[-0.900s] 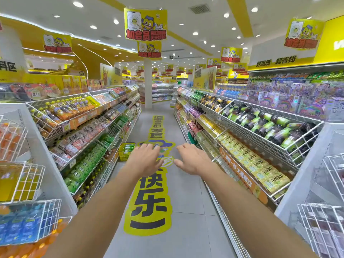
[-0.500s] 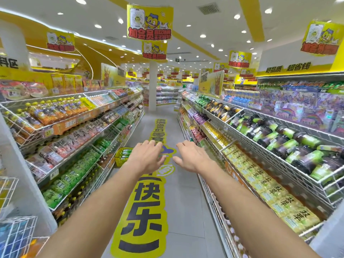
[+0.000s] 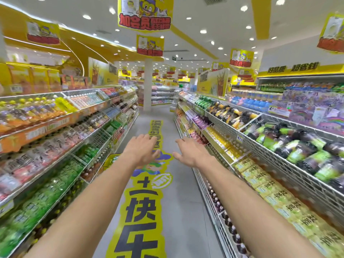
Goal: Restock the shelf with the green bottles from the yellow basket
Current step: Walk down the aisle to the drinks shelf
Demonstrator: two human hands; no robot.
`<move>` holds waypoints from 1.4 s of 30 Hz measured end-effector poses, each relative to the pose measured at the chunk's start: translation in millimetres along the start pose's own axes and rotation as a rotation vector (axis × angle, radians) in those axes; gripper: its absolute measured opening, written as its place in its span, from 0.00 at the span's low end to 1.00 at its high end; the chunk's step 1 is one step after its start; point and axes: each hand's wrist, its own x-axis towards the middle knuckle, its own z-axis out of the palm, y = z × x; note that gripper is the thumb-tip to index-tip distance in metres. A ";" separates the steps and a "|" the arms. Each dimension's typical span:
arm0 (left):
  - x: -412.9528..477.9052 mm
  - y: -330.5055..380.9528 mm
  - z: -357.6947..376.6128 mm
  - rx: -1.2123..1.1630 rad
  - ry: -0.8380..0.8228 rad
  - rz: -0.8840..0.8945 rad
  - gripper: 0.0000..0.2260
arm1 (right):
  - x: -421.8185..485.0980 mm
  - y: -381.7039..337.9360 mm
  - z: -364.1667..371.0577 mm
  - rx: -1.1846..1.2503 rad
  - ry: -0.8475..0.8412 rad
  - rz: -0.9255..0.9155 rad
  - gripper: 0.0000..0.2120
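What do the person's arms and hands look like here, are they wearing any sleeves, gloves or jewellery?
Both arms are bare for their whole visible length: no sleeves show in the frame. The left hand and right hand wear no gloves, and no watch, bracelet or band shows at either wrist. No rings can be made out, though the picture is slightly blurred.

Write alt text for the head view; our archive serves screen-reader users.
Two empty, open hands, left hand and right hand, reach forward down a shop aisle lined with drink shelves. The yellow basket sits on the floor ahead, by the left shelf.
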 end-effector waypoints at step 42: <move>928.4 -271.9 444.0 -0.070 -0.052 -0.044 0.25 | 966.0 329.0 329.2 0.024 -0.061 -0.061 0.27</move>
